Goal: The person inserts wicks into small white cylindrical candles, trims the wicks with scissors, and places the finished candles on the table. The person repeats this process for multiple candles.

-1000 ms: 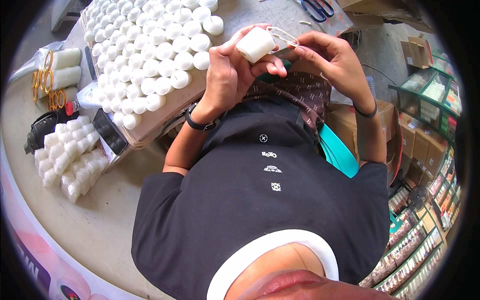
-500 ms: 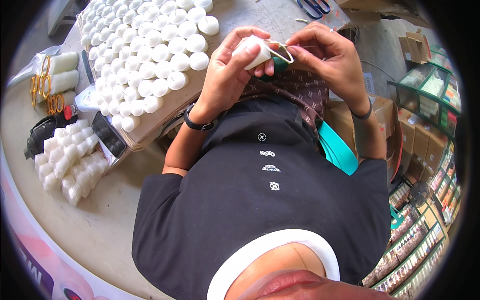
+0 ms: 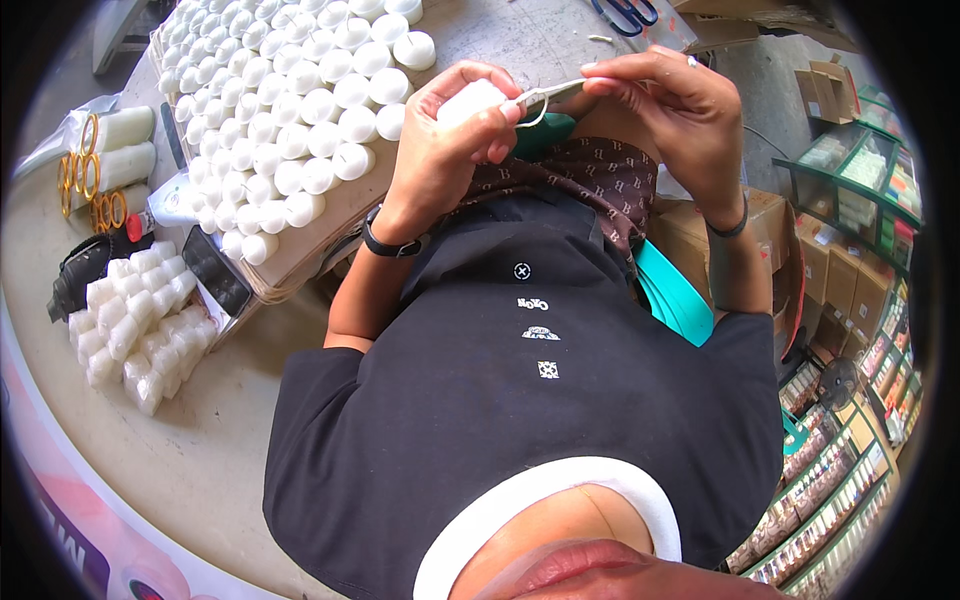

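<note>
My left hand (image 3: 440, 150) is closed around a small white candle (image 3: 470, 103), its fingers hiding part of the sides. From the candle's right end a pale wick cord (image 3: 560, 88) stretches across to my right hand (image 3: 690, 110), with a small loop hanging near the left thumb. Thumb and forefinger of the right hand pinch the cord's far end. Both hands are raised over my lap, beside the table edge. Many round white candles (image 3: 320, 107) stand in close rows on the table (image 3: 490, 35) left of my hands, some with thin wicks showing.
Blue-handled scissors (image 3: 628, 15) lie at the table's far edge. Wrapped packs of white candles (image 3: 140, 310) and clear rolls with orange rings (image 3: 125, 160) are at the left. Cardboard boxes (image 3: 770, 225) and stocked shelving (image 3: 850, 180) stand to the right; a teal stool-like piece (image 3: 675, 295) is beside me.
My right hand has moved right, away from the left hand, drawing the wide cord loop out into a straighter line. The left hand has shifted slightly left and turned with the candle.
</note>
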`<action>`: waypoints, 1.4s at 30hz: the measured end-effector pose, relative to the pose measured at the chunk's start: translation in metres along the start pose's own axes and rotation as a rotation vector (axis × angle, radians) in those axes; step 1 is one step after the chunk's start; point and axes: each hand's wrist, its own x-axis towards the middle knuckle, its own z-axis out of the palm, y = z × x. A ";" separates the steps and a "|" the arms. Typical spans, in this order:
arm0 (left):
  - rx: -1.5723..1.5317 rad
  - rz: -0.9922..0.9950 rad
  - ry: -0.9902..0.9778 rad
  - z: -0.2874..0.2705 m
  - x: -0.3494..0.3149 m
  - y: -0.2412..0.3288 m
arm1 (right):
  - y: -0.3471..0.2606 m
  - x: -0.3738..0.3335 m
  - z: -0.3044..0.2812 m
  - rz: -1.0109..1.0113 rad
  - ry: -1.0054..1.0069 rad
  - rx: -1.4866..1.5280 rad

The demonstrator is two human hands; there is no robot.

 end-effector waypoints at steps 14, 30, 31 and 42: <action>0.091 0.029 0.077 0.005 0.000 -0.006 | -0.001 0.000 0.028 0.190 -0.103 0.074; -0.166 0.049 -0.114 0.007 -0.001 0.001 | 0.000 -0.007 0.030 0.260 0.022 0.470; -0.157 0.043 -0.103 0.007 -0.002 0.000 | 0.001 -0.007 0.028 0.262 0.037 0.437; -0.067 0.021 -0.056 0.004 -0.003 -0.001 | 0.002 0.000 0.012 0.029 -0.134 -0.057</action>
